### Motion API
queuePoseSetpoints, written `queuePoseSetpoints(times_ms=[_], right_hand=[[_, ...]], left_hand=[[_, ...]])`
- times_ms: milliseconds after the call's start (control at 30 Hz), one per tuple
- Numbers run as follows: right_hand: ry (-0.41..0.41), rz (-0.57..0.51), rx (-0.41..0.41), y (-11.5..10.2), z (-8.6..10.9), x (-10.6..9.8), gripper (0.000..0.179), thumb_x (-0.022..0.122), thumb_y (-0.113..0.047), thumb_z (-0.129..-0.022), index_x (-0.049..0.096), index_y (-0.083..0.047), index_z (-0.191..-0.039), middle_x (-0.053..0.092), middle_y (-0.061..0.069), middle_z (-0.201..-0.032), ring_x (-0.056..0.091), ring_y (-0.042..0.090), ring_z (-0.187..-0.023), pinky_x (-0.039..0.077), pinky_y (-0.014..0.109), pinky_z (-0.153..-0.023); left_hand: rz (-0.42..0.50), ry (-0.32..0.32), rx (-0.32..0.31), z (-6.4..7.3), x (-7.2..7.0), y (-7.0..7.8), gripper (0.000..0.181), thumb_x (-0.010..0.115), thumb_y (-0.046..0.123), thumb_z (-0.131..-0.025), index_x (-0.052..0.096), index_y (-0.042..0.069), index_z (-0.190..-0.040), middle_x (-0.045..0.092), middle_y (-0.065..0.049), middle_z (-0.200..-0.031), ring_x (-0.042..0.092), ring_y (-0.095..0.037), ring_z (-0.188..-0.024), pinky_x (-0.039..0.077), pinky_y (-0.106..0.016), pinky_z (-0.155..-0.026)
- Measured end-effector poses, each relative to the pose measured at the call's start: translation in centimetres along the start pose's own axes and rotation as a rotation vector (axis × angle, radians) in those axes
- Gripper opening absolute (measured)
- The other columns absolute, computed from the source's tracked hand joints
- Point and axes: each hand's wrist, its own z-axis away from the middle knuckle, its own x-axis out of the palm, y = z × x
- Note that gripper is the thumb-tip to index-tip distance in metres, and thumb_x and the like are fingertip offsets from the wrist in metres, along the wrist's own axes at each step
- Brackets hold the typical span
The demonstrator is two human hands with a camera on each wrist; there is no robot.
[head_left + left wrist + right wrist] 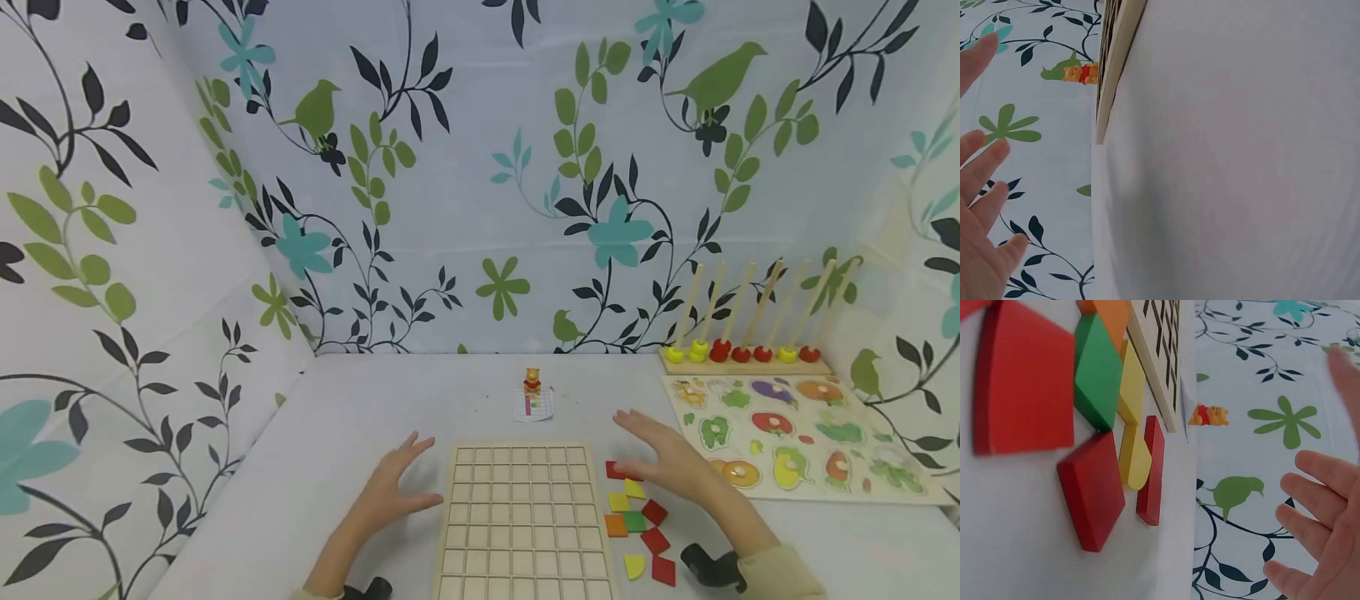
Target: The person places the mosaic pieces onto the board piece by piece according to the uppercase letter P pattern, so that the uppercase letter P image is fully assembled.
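Beside the left edge of a wooden grid board (525, 525) is my left hand (390, 487), fingers spread and holding nothing. My right hand (660, 454) hovers on the other side, over the loose coloured blocks, its fingers apart and its palm bare. Those blocks lie along the board's right edge: a green square (634, 522), an orange square (616, 525), several red squares (655, 541) and a few yellow pieces (634, 567). In the right wrist view, a red block (1150, 472) at the far end lies by a rounded yellow piece (1134, 456).
Behind the board a small bear figure (532, 382) stands on a printed paper (540, 408). At the right lies a vegetable puzzle board (810, 479), with a rack of upright pegs and coloured beads (742, 367) behind it. Patterned cloth (465, 208) hangs around the table.
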Motion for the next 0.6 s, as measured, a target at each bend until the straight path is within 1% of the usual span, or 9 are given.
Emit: queuePoseSetpoints(times_ms=[67,133,200,233,267,400,467,533,600], right_hand=[[0.024,-0.003,-0.004,0.0,0.3,0.1,0.065,0.07,-0.038,-0.075,0.049,-0.006,-0.127,0.046,0.012,-0.129,0.036,0.034,-0.12,0.03,0.052,-0.09],[0.044,0.0,-0.012,0.0,0.6,0.1,0.064,0.073,-0.038,-0.072,0.052,-0.006,-0.123,0.051,0.012,-0.124,0.041,0.033,-0.115,0.034,0.051,-0.088],[0.059,-0.004,-0.008,0.0,0.8,0.2,0.062,0.073,-0.041,-0.071,0.056,-0.006,-0.119,0.055,0.01,-0.119,0.045,0.031,-0.111,0.037,0.049,-0.086],[0.065,-0.004,-0.003,0.1,0.9,0.3,0.061,0.073,-0.042,-0.07,0.058,-0.006,-0.117,0.056,0.009,-0.116,0.047,0.03,-0.108,0.038,0.048,-0.085],[0.075,-0.002,-0.002,0.2,1.0,0.4,0.059,0.073,-0.041,-0.07,0.059,-0.006,-0.115,0.057,0.008,-0.114,0.048,0.029,-0.106,0.039,0.047,-0.083],[0.072,0.003,0.054,0.4,1.3,0.9,0.051,0.074,-0.037,-0.071,0.062,-0.007,-0.111,0.06,0.004,-0.107,0.049,0.023,-0.098,0.043,0.043,-0.079],[0.065,0.011,0.071,0.5,1.5,1.2,0.047,0.076,-0.031,-0.07,0.063,-0.008,-0.109,0.061,0.002,-0.103,0.049,0.02,-0.094,0.044,0.041,-0.077],[0.047,0.019,0.092,0.6,1.8,1.5,0.044,0.076,-0.029,-0.071,0.064,-0.008,-0.107,0.062,0.0,-0.1,0.048,0.019,-0.091,0.044,0.039,-0.075],[0.051,0.036,0.082,0.7,2.1,1.6,0.041,0.076,-0.027,-0.07,0.065,-0.009,-0.105,0.062,-0.001,-0.098,0.048,0.018,-0.088,0.044,0.037,-0.074]], left_hand=[[0.058,0.0,-0.014,0.2,0.4,0.0,0.073,0.079,0.03,-0.065,0.048,0.01,-0.129,0.043,-0.01,-0.133,0.033,-0.031,-0.123,0.024,-0.052,-0.094],[0.117,0.004,-0.015,0.4,0.8,-0.2,0.07,0.08,0.027,-0.065,0.05,0.009,-0.126,0.048,-0.003,-0.128,0.038,-0.025,-0.121,0.029,-0.049,-0.093],[0.177,0.009,-0.015,0.6,1.2,-0.5,0.067,0.079,0.025,-0.066,0.052,0.009,-0.124,0.051,0.003,-0.125,0.04,-0.021,-0.119,0.031,-0.048,-0.092],[0.191,0.003,-0.01,0.7,1.2,-0.1,0.065,0.079,0.023,-0.067,0.052,0.008,-0.124,0.052,0.001,-0.124,0.042,-0.022,-0.117,0.032,-0.049,-0.09],[0.194,0.002,0.002,0.8,1.2,0.3,0.064,0.079,0.021,-0.067,0.052,0.006,-0.123,0.053,-0.002,-0.123,0.043,-0.024,-0.116,0.033,-0.05,-0.089],[0.155,-0.011,0.089,0.9,1.9,0.3,0.063,0.078,0.02,-0.066,0.052,0.0,-0.12,0.054,-0.011,-0.12,0.046,-0.031,-0.112,0.035,-0.049,-0.088],[0.131,-0.019,0.113,1.0,2.5,-0.2,0.065,0.078,0.025,-0.066,0.052,0.001,-0.12,0.055,-0.011,-0.12,0.047,-0.032,-0.111,0.036,-0.046,-0.088],[0.135,-0.028,0.11,1.2,3.1,-1.1,0.066,0.077,0.031,-0.065,0.053,0.003,-0.12,0.055,-0.008,-0.12,0.047,-0.03,-0.111,0.036,-0.044,-0.088],[0.129,-0.034,0.074,1.4,3.2,-1.3,0.067,0.076,0.037,-0.065,0.054,0.005,-0.119,0.055,-0.006,-0.12,0.047,-0.03,-0.112,0.035,-0.045,-0.089]])
